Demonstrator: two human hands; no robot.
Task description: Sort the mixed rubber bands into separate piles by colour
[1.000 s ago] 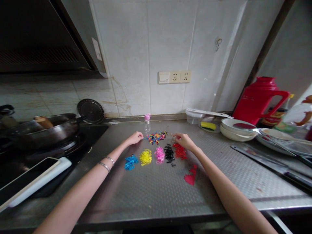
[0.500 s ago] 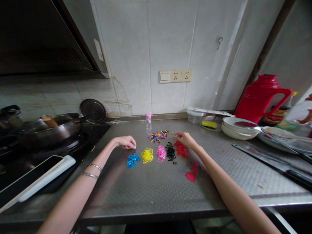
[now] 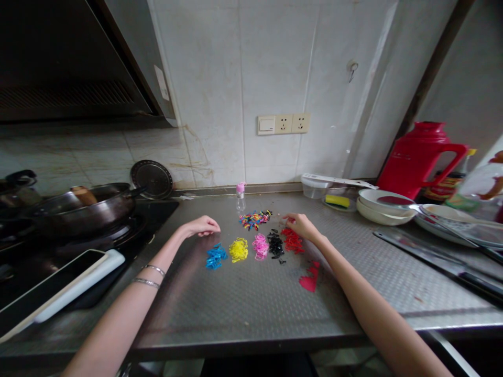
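My left hand (image 3: pixel 201 226) hovers just above and left of a pile of blue rubber bands (image 3: pixel 216 256). Its fingers reach right, loosely bent, with nothing seen in them. My right hand (image 3: pixel 299 225) is held over the back of the red rubber bands (image 3: pixel 293 241), thumb and fingers pinched; whatever is between them is too small to tell. Yellow bands (image 3: pixel 238 250), pink bands (image 3: pixel 260 246) and black bands (image 3: pixel 275 244) lie in separate piles between the hands. Behind them is a mixed-colour pile of bands (image 3: pixel 255 220).
A small pink-capped clear bottle (image 3: pixel 240 197) stands behind the piles. Red heart-shaped pieces (image 3: pixel 309 277) lie front right. To the left are a phone (image 3: pixel 58 288) and a pan (image 3: pixel 86 209); to the right, a knife (image 3: pixel 424 256), bowls (image 3: pixel 383 209) and a red thermos (image 3: pixel 418 157).
My left hand has lifted slightly away from the blue pile, and the blue band at its fingertips is no longer there. My right hand has barely moved.
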